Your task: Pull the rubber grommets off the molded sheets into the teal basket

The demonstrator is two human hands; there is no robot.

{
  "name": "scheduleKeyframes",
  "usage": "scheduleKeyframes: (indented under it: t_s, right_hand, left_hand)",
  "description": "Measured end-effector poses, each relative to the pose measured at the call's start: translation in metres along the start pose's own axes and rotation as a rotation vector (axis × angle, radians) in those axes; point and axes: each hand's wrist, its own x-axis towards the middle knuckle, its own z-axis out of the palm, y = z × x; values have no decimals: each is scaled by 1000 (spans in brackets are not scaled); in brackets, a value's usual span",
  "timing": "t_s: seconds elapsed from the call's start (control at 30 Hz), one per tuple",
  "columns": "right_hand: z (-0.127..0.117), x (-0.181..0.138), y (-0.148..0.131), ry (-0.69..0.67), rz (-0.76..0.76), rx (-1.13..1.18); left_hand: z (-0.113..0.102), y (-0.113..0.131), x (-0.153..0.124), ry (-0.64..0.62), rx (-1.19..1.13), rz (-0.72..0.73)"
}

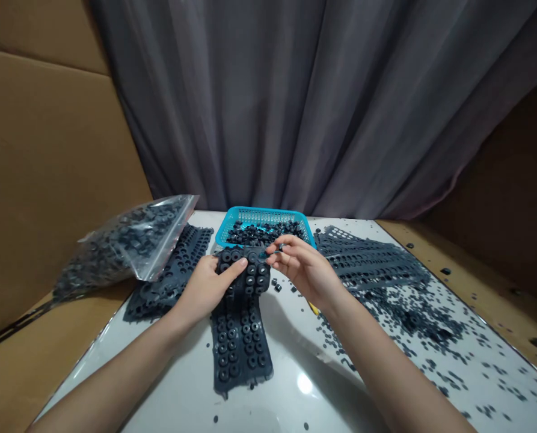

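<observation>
My left hand [211, 282] grips a black rubber sheet [239, 355] of moulded rings, thumb on top. The sheet bends over at its upper end and its lower part hangs toward me above the white table. At the sheet's upper right edge is my right hand [306, 267], its fingers drawn together around a small black rubber piece [281, 247]. Just behind both hands stands a blue plastic basket [268, 211] with many small black pieces in it.
A clear zip bag [128, 240] full of black pieces leans at the left on stacked rubber sheets [148, 300]. Punched-out sheets [371, 261] lie at the right. Black scraps [412, 319] are scattered over the white table [295, 361]. Cardboard [47, 168] and a grey curtain [268, 108] surround it.
</observation>
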Motion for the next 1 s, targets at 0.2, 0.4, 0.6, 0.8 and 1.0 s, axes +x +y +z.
scheduleKeyframes:
  t_s: [0.2,0.4,0.6,0.8,1.0]
  right_hand:
    - [6,-6,2,42,-60,-227]
    - [10,-13,7,-195,-411,-1124]
    - [0,-8,6,-449,-154,-917]
    - [3,2,35,-386,-85,-391]
    - [14,1,52,-150,2,56]
  left_hand:
    - [6,-2,-1,57,108,59]
    - [6,-4,-4,-106,72,196]
    - [3,-4,-3,-214,11,215]
    - [13,-21,0,-161,-226,51]
    - [34,-25,1,105,-588,-106]
